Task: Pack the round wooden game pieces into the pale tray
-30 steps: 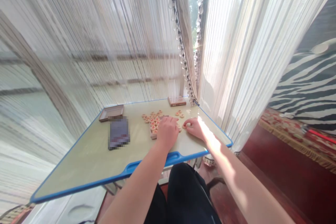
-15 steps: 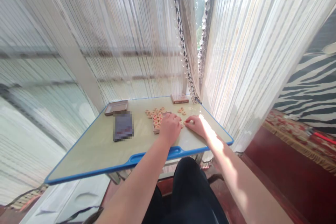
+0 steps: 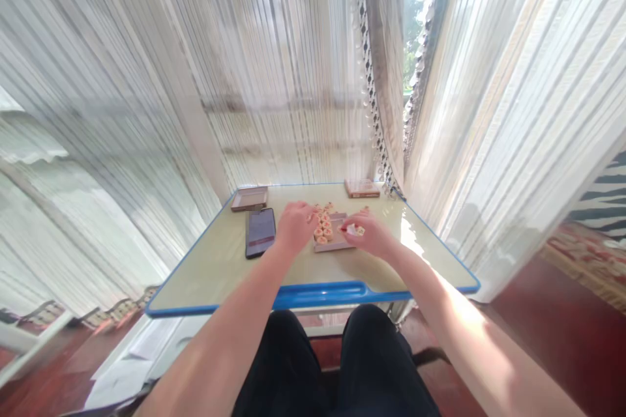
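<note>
A shallow open box (image 3: 337, 246) lies in front of me on the table. Small round cream pieces (image 3: 323, 232) with red marks stand in rows along its left side; the right part of its floor is bare. My right hand (image 3: 372, 234) reaches over the box's right edge, thumb and finger pinched on one such round piece (image 3: 340, 229). More pieces show partly behind and under its fingers. Left of the box, my left hand (image 3: 295, 227) has its fingertips closed near loose pieces (image 3: 327, 207) behind the box. What it pinches, if anything, is too small to tell.
A phone (image 3: 261, 232) lies left of the box on the blue-edged table (image 3: 210, 273). Farther back are a shallow empty lid or tray (image 3: 250, 198) at left and a flat closed box (image 3: 362, 188) at right. String curtains (image 3: 283, 78) hang behind the table.
My left hand has moved off the box to its left side, uncovering the bare part. My right hand has come from the table at right to over the box. The view has turned left.
</note>
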The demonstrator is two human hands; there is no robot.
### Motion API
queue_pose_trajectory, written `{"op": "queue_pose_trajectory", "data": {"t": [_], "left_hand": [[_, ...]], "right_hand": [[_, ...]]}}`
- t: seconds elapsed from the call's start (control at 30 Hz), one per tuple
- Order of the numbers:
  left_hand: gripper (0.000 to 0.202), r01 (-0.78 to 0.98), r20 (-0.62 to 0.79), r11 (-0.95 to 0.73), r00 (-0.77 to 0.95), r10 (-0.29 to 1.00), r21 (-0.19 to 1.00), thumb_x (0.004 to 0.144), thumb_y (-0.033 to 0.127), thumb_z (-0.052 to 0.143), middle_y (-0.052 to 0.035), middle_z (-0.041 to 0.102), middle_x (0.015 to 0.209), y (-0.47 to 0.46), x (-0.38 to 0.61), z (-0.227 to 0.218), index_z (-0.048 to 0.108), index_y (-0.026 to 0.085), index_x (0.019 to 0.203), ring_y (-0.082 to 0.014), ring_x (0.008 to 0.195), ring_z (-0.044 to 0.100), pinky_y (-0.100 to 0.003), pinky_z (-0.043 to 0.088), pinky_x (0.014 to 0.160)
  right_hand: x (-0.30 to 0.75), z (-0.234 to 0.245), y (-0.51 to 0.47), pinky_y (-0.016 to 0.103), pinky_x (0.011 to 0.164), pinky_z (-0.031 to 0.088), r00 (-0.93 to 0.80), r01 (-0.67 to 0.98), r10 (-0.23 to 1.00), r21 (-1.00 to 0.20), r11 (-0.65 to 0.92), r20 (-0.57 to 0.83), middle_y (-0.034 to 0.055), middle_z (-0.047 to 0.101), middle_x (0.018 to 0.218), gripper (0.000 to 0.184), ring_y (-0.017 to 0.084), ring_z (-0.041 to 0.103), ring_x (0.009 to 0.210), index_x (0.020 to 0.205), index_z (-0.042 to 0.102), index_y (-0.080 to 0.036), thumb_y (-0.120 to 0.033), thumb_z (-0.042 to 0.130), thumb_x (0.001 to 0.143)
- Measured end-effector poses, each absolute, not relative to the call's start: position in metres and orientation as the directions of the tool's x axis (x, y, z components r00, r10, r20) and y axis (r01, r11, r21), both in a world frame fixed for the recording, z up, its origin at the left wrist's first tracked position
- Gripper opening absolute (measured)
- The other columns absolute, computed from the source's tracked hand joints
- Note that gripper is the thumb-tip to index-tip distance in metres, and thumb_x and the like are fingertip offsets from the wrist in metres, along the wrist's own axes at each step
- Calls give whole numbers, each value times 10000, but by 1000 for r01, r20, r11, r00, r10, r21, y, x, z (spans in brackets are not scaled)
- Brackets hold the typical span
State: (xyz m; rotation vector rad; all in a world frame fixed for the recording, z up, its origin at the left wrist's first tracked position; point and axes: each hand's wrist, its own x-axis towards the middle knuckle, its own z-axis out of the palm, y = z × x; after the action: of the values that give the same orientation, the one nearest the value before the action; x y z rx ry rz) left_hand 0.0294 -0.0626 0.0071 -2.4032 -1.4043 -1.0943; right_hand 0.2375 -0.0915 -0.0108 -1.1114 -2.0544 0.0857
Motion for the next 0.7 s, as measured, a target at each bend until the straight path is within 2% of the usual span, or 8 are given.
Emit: {"op": "queue_pose_trajectory", "data": {"t": [0.1,0.33,0.5,0.63,0.7], "left_hand": [[213,804,664,-579,361,655,134,808,216,483,-45,644,896,-57,18,2,679,196,888,-197,899,531,-347,439,858],[201,726,620,-682,497,608,88,808,222,496,-41,642,869,-36,30,9,668,203,910,-185,871,537,-330,456,821],[200,714,697,-688,430,574,126,818,195,481,-50,638,840,-24,35,4,657,190,912,-175,864,540,-324,463,809],[207,721,652,-682,459,603,122,808,176,483,-44,653,831,-21,35,-5,657,193,919,-173,848,553,-320,465,803],[211,729,646,-673,454,613,125,807,176,479,-39,658,830,-21,34,-7,658,193,917,-175,845,555,-318,464,802]], "right_hand": [[230,-10,-77,273,744,400,-399,693,762,-377,614,510,5,638,695,70,151,540,729,731,672,-213,-227,625,680],[236,3,-59,255,696,418,-413,755,873,-440,487,258,18,596,742,132,148,549,693,750,702,-242,-250,665,624],[238,0,-54,245,682,431,-419,776,889,-435,457,187,17,563,726,116,154,551,701,731,714,-276,-297,680,622],[241,-1,-52,247,697,434,-391,793,911,-453,407,135,6,570,799,130,122,539,639,743,715,-286,-265,671,623],[241,0,-52,253,705,429,-364,796,917,-457,396,161,11,584,804,138,140,541,681,764,709,-274,-290,671,632]]}}
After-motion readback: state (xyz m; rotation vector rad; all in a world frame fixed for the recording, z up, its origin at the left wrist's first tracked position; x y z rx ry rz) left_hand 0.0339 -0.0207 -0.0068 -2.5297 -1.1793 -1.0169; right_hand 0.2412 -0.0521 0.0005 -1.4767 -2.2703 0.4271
